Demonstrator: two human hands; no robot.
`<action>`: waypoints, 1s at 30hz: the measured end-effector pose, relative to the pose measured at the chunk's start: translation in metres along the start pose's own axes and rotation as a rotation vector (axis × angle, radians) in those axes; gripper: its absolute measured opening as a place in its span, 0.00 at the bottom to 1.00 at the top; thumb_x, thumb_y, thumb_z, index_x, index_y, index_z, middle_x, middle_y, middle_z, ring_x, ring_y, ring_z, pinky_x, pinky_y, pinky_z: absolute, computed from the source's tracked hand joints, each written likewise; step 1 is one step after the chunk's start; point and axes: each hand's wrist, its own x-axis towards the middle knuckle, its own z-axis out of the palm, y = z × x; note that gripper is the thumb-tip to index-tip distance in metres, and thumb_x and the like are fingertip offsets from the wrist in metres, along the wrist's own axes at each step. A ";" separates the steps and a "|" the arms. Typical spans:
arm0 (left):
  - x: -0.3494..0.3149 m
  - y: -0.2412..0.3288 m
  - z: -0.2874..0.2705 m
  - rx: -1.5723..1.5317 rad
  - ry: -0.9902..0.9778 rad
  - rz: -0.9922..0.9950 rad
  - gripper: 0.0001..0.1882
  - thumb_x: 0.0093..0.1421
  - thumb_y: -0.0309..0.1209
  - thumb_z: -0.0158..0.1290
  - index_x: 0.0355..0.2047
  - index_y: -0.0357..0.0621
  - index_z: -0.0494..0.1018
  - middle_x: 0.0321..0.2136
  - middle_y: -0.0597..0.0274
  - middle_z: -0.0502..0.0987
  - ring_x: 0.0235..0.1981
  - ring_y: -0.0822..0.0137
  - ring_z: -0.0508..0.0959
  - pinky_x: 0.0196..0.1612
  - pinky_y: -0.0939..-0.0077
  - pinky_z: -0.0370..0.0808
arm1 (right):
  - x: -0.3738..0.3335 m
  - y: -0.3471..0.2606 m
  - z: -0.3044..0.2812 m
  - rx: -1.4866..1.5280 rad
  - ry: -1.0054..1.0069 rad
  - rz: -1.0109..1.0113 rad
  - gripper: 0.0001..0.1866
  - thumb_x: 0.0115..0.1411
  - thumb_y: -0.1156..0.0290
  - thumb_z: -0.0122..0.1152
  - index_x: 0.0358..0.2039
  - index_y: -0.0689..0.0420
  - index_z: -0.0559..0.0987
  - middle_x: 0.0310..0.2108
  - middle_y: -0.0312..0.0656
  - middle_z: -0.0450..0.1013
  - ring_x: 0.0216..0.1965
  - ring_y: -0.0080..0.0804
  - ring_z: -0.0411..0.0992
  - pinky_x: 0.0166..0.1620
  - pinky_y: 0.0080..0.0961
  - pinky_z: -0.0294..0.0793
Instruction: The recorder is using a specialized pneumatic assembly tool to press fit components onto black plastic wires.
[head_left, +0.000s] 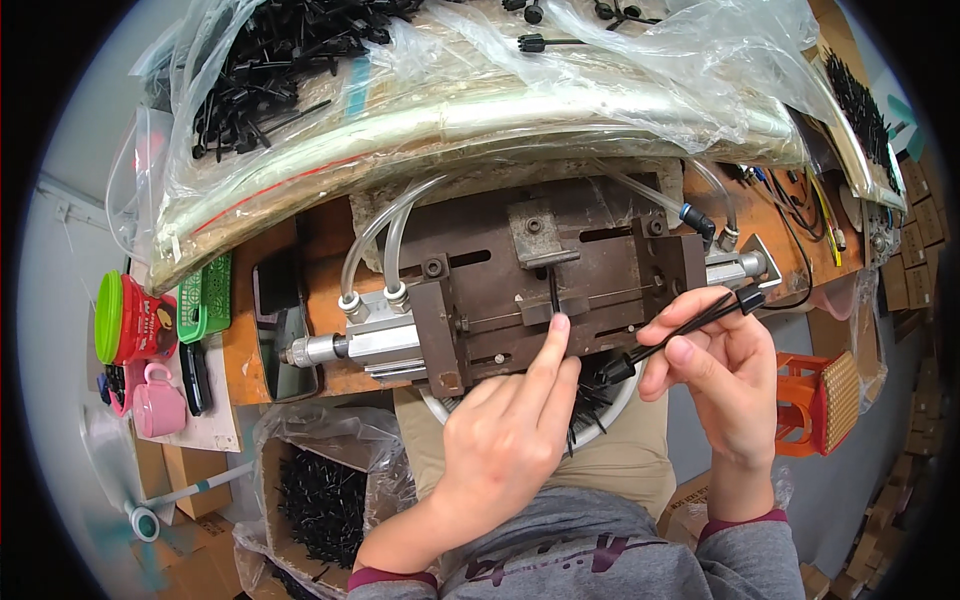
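My left hand [512, 430] reaches over the front of a brown metal fixture [490, 225], palm down. Its index finger is stretched out, and the tip touches the lower end of a thin black plastic rod [554, 288] standing in the middle of the fixture. That hand grips nothing that I can see. To its right, my right hand [722, 365] is closed around several black plastic rods [690, 326] with knobbed ends, held slantwise between thumb and fingers. Below the hands, more black pieces [590, 412] lie in a white-rimmed container on my lap, partly covered by my left hand.
Air cylinders [385, 335] with clear hoses flank the fixture. Behind it, plastic sheeting [450, 115] covers a raised ledge with a heap of black rods [290, 60]. A phone [285, 320], green basket [206, 298] and pink mug [159, 402] sit left. A lined box [320, 500] holds black pieces.
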 end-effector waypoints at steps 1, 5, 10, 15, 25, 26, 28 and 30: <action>0.002 0.000 -0.001 0.004 -0.008 -0.002 0.15 0.46 0.25 0.67 0.37 0.38 0.80 0.51 0.52 0.80 0.27 0.68 0.81 0.29 0.77 0.74 | 0.000 0.000 -0.002 -0.015 -0.008 -0.001 0.09 0.63 0.82 0.60 0.45 0.67 0.75 0.34 0.51 0.80 0.27 0.31 0.80 0.32 0.23 0.81; 0.005 -0.001 -0.004 -0.002 -0.044 -0.015 0.16 0.47 0.25 0.67 0.38 0.38 0.81 0.50 0.52 0.81 0.27 0.67 0.81 0.29 0.77 0.74 | -0.001 -0.002 -0.013 -0.055 -0.033 0.020 0.09 0.61 0.84 0.62 0.42 0.68 0.76 0.32 0.49 0.80 0.25 0.32 0.80 0.30 0.23 0.81; 0.005 0.005 -0.012 -0.351 0.134 0.178 0.21 0.47 0.25 0.67 0.44 0.38 0.81 0.47 0.50 0.82 0.32 0.62 0.83 0.34 0.73 0.82 | -0.002 0.005 -0.009 -0.009 -0.077 0.125 0.08 0.60 0.85 0.63 0.39 0.69 0.76 0.30 0.49 0.80 0.23 0.29 0.79 0.28 0.22 0.79; -0.006 0.012 -0.020 -0.423 0.108 0.127 0.21 0.47 0.20 0.67 0.44 0.36 0.81 0.38 0.57 0.81 0.33 0.62 0.83 0.35 0.73 0.82 | 0.001 0.003 -0.003 -0.022 -0.109 0.115 0.09 0.63 0.83 0.60 0.43 0.70 0.79 0.30 0.47 0.80 0.23 0.27 0.78 0.29 0.20 0.78; -0.007 0.006 0.001 0.060 -0.032 0.046 0.16 0.52 0.24 0.63 0.42 0.34 0.80 0.55 0.45 0.76 0.29 0.67 0.80 0.31 0.76 0.77 | 0.001 0.011 -0.017 -0.090 -0.193 -0.220 0.43 0.71 0.41 0.33 0.61 0.75 0.66 0.55 0.62 0.71 0.52 0.46 0.76 0.56 0.37 0.74; -0.007 0.006 0.001 0.102 -0.061 0.058 0.15 0.52 0.25 0.63 0.41 0.34 0.80 0.55 0.44 0.76 0.28 0.69 0.80 0.30 0.77 0.76 | 0.001 0.012 -0.016 -0.023 -0.210 -0.220 0.43 0.71 0.41 0.31 0.61 0.74 0.66 0.55 0.62 0.70 0.53 0.46 0.75 0.57 0.37 0.73; 0.001 0.004 -0.004 0.108 -0.095 0.051 0.14 0.54 0.26 0.62 0.41 0.35 0.80 0.56 0.44 0.76 0.25 0.71 0.78 0.28 0.78 0.74 | 0.001 0.010 -0.012 0.110 -0.244 -0.223 0.44 0.71 0.40 0.27 0.61 0.74 0.66 0.56 0.62 0.70 0.54 0.46 0.75 0.59 0.38 0.71; 0.005 0.004 -0.007 0.106 -0.123 0.044 0.13 0.54 0.28 0.62 0.40 0.35 0.80 0.56 0.44 0.76 0.22 0.72 0.77 0.26 0.79 0.73 | -0.002 0.003 -0.008 0.033 -0.187 -0.161 0.41 0.70 0.43 0.34 0.60 0.73 0.67 0.57 0.62 0.70 0.55 0.47 0.75 0.58 0.38 0.72</action>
